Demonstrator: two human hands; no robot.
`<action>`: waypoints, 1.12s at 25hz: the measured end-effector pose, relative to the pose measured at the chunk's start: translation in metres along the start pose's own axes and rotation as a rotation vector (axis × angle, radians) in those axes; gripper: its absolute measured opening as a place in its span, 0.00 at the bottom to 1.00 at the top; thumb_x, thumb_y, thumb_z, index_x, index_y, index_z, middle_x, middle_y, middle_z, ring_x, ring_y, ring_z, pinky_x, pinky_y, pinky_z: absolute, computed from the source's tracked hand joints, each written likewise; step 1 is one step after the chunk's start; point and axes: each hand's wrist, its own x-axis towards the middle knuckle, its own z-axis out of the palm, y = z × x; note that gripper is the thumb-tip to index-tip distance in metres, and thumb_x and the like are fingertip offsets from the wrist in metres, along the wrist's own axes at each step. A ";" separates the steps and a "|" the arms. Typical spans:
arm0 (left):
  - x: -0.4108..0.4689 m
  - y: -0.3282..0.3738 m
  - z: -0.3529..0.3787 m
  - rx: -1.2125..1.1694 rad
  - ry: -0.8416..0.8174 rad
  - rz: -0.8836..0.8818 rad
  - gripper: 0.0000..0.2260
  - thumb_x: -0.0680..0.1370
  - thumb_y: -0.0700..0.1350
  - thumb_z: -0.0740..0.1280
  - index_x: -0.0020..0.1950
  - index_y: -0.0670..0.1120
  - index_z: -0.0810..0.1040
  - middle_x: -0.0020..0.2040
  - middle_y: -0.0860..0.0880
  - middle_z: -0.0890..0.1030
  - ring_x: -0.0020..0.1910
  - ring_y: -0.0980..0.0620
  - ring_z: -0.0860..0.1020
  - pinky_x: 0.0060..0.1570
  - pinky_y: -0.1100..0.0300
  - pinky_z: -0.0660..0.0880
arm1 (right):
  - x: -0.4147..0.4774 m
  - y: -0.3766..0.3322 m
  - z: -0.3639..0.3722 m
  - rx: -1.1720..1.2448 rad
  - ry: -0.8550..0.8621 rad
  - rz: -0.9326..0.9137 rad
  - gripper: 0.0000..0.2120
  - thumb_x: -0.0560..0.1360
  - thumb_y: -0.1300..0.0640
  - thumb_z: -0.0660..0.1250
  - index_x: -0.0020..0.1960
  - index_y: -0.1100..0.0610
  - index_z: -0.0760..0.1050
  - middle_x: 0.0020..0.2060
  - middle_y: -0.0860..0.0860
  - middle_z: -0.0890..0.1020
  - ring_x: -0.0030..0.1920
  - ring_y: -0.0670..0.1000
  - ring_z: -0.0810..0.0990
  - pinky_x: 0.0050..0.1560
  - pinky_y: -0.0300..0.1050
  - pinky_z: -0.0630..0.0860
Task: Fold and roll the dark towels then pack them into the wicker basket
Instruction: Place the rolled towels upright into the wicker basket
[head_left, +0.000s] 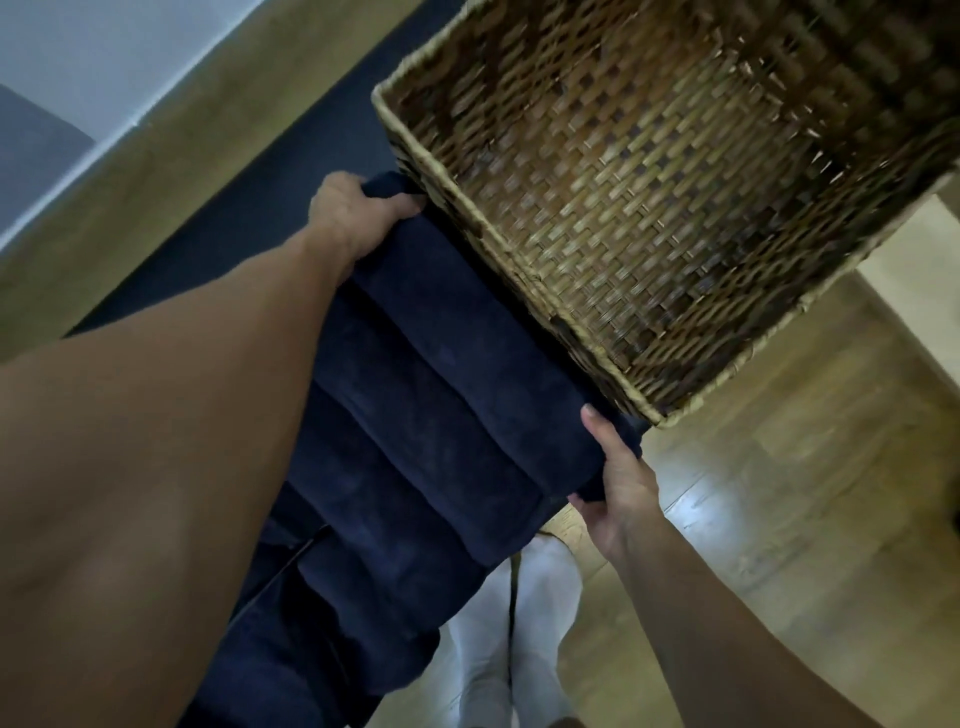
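The left hand (358, 210) is gripping the far end of the dark towels (431, 395), its fingers curled tightly over the edge of the cloth so that the tips are disappearing into the fold. The right hand (621, 486) is gripping the near end: its thumb is lying straight along the top of the cloth, pointing at the basket, while its fingers are curling under the bundle and out of sight. Both hands are half closed, and together they are pinning the towels between them.

The towels are lying as rolled ridges side by side in one row. Four ridges are showing plainly between the two hands, and more dark cloth is running on below, partly hidden behind the left forearm, so I cannot tell the full number.

One wicker basket (498, 260) is sitting just beyond the topmost roll, its near wall right beside the cloth; whether they are touching I cannot tell. Its woven bottom is showing bare, and its image is blurring slightly.

Under the bundle the person's pale trouser legs (498, 654) are standing on a wooden floor (779, 493). A dark strip (249, 228) is running along the floor past the left hand.
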 end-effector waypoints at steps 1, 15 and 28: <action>-0.004 0.004 -0.005 -0.030 0.013 0.014 0.22 0.71 0.55 0.76 0.58 0.43 0.80 0.53 0.47 0.82 0.51 0.48 0.81 0.54 0.51 0.80 | -0.006 -0.001 -0.001 0.000 -0.015 -0.003 0.32 0.60 0.48 0.82 0.62 0.52 0.76 0.53 0.51 0.85 0.54 0.55 0.83 0.56 0.55 0.78; -0.107 0.112 -0.163 -0.090 0.201 0.060 0.22 0.67 0.57 0.76 0.53 0.45 0.80 0.50 0.47 0.81 0.49 0.46 0.80 0.51 0.52 0.79 | -0.206 -0.053 0.026 -0.112 -0.244 -0.069 0.19 0.69 0.50 0.76 0.58 0.52 0.80 0.49 0.51 0.86 0.52 0.56 0.85 0.55 0.58 0.80; -0.111 0.166 -0.037 -0.264 0.059 0.002 0.43 0.59 0.65 0.79 0.68 0.47 0.72 0.64 0.49 0.78 0.61 0.48 0.77 0.62 0.47 0.75 | -0.072 -0.366 0.026 -0.460 -0.039 -0.356 0.33 0.64 0.46 0.79 0.65 0.55 0.75 0.56 0.55 0.83 0.50 0.57 0.84 0.41 0.50 0.81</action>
